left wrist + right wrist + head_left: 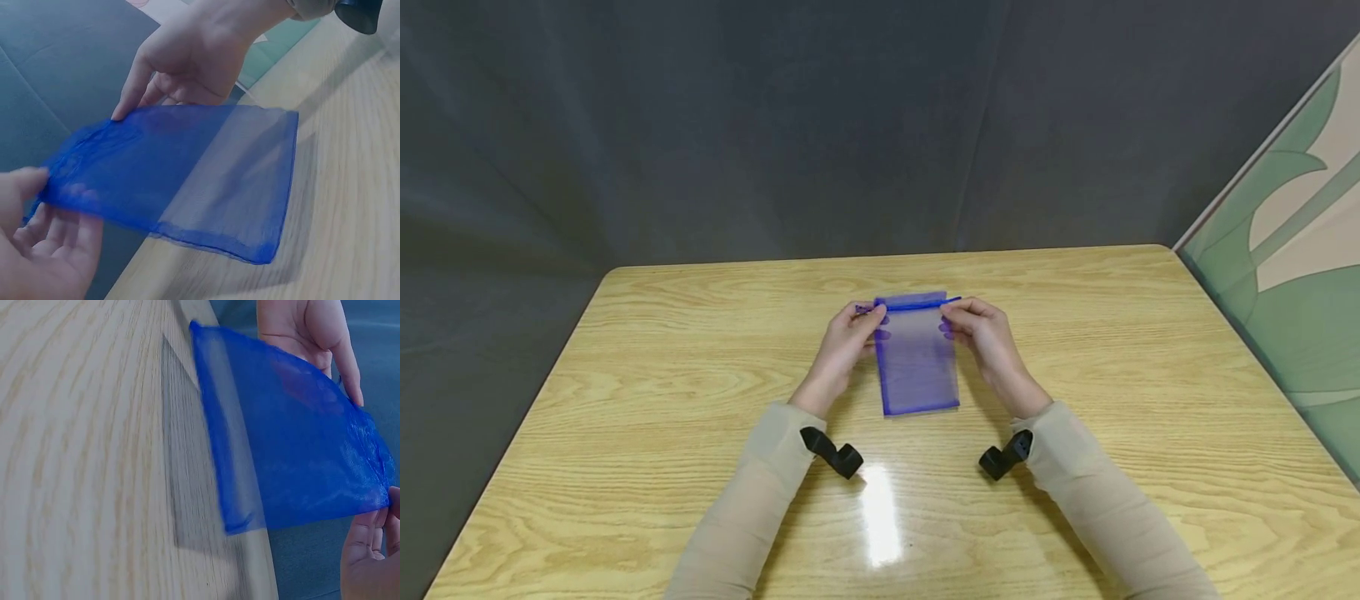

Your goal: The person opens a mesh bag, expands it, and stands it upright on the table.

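A sheer blue drawstring pouch [919,367] hangs between the two hands, its gathered mouth toward the far side of the table. My left hand [847,337] pinches the top left corner between thumb and fingers, and some fingers show through the mesh behind it. At the opposite top corner my right hand [988,337] pinches the band in the same way. In the left wrist view the pouch [187,169] looks flat, with a shadow on the wood below it. From the right wrist, its bottom seam [215,437] stands above the tabletop.
The wooden table [625,375] ends at a dark curtain [850,125] along the back and left. A panel with green leaf shapes [1300,250] borders the right side. Each wrist carries a black camera mount [832,452].
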A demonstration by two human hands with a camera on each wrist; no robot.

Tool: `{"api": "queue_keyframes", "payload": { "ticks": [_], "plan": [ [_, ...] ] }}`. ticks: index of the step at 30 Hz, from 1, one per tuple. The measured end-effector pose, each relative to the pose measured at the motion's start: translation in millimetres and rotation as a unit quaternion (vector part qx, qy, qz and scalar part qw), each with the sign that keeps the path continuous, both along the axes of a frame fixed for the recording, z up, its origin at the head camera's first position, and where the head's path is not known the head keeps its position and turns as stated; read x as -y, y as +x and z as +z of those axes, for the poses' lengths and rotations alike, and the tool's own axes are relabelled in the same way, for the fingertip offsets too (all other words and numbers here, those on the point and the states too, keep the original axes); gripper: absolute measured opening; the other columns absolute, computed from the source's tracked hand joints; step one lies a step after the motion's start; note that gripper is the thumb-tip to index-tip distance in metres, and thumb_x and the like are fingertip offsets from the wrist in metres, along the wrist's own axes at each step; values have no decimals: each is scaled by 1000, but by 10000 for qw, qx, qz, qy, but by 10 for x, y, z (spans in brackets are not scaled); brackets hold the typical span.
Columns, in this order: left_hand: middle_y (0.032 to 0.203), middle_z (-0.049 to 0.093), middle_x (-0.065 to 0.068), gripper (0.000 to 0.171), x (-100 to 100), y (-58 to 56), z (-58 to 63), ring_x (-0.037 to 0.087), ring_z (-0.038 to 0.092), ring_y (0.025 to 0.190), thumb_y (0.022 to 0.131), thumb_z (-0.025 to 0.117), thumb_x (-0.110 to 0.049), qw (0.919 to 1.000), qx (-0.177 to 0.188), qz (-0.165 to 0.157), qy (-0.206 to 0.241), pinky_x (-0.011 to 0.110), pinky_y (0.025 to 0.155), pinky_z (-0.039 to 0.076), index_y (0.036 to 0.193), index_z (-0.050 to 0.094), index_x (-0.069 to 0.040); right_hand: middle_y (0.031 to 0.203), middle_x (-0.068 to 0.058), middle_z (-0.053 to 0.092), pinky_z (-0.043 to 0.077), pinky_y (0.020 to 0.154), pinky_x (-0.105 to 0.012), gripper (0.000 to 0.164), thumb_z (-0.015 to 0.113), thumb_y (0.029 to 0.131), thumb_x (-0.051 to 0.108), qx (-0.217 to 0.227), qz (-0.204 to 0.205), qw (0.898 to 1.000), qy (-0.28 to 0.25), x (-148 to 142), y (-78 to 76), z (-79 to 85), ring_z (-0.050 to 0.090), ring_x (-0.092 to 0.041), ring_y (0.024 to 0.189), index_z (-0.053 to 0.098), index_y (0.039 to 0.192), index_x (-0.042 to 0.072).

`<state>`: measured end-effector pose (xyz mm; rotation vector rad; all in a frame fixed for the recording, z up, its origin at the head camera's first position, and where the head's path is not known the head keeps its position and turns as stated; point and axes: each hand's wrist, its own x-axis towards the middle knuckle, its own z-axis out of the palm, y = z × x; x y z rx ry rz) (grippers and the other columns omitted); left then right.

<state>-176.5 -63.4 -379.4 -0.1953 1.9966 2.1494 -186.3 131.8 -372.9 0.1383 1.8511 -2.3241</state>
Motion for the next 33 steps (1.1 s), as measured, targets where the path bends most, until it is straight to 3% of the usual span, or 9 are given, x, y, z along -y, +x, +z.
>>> {"api": "queue_keyframes", "payload": {
  "ticks": [7,11,14,17,23,28,33],
  "plan": [
    [98,62,2,39,62,15,-42,12,60,86,93,59,-10,9935,223,-1072,-317,25,76,54,129,47,1,71,9,62,53,66,-15,27,54,95,5,32,-181,9997,-159,-20,-16,3,61,-3,66,65,76,20],
    [92,60,-1,38,68,23,-60,7,59,75,93,58,-3,9918,208,-1239,-237,27,76,56,129,46,4,72,10,60,52,65,-14,21,52,97,8,48,-207,9998,-21,-27,-23,6,60,-3,67,58,80,18],
    [92,59,0,38,62,15,-68,6,58,72,93,57,-2,9934,173,-1107,-238,26,76,55,128,47,3,73,12,60,50,65,-13,14,52,98,13,88,-60,9995,282,-35,-33,-1,61,-1,69,55,85,16],
    [92,58,-1,36,60,4,-69,5,58,74,93,58,-3,9964,138,-796,-242,24,75,55,127,48,2,76,15,61,50,69,-13,4,53,97,13,94,373,9968,702,-53,-43,-12,60,2,74,55,98,11],
    [92,57,-1,34,96,-14,-69,6,57,76,93,59,-5,9996,123,-155,-197,23,74,54,126,51,0,80,16,60,49,71,-13,39,56,94,8,172,1472,9760,1597,-105,-48,-37,57,2,77,46,128,-7],
    [96,57,0,35,131,-14,-55,6,56,79,94,58,-7,9998,75,38,-190,27,77,53,127,50,-1,79,16,62,50,69,-15,43,55,92,1,150,2007,9660,1624,-143,-36,-62,57,2,77,42,130,-13],
    [93,58,-2,31,135,0,-47,6,56,79,94,58,-9,9997,88,-22,-240,24,76,53,124,52,-2,77,16,63,50,66,-13,41,53,92,-3,230,1926,9697,1482,-142,-30,-73,58,2,74,42,130,-13]
  ]
}}
